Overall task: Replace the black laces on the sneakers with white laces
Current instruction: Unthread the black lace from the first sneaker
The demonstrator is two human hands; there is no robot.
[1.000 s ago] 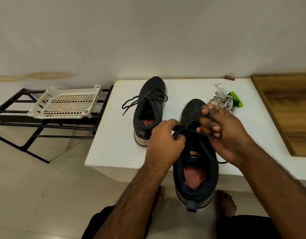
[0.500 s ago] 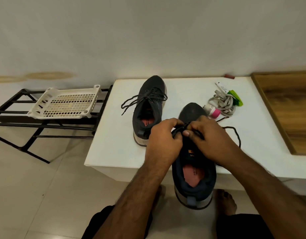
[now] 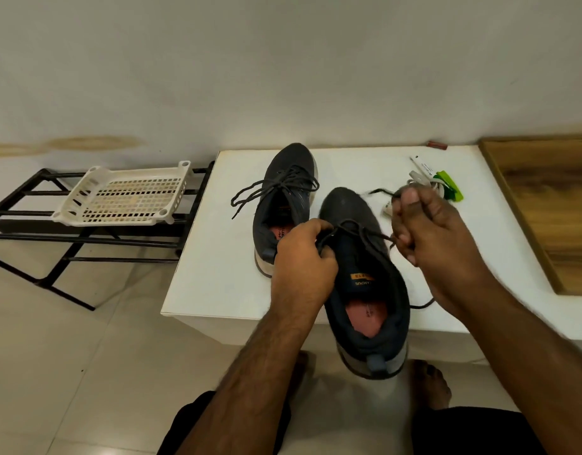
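Note:
Two dark sneakers lie on a white table [image 3: 217, 284]. The near sneaker [image 3: 365, 284] hangs partly over the front edge, heel toward me. My left hand [image 3: 304, 257] grips its left side at the eyelets. My right hand [image 3: 424, 231] pinches its black lace [image 3: 361, 229] and holds it out to the right of the shoe, a loose end trailing behind the fingers. The far sneaker [image 3: 283, 205] stands further back, laced in black with loose ends. A bundle of white laces [image 3: 420, 180] lies behind my right hand, partly hidden by it.
A green item [image 3: 448, 188] and a white tube [image 3: 422, 165] lie by the white laces. A wooden board [image 3: 552, 205] is on the right. A black metal rack [image 3: 27, 224] with a white plastic basket [image 3: 125, 195] stands left of the table. My bare feet are below.
My right hand has moved from the shoe's tongue out to the right, drawing the black lace with it. The left hand stays on the shoe.

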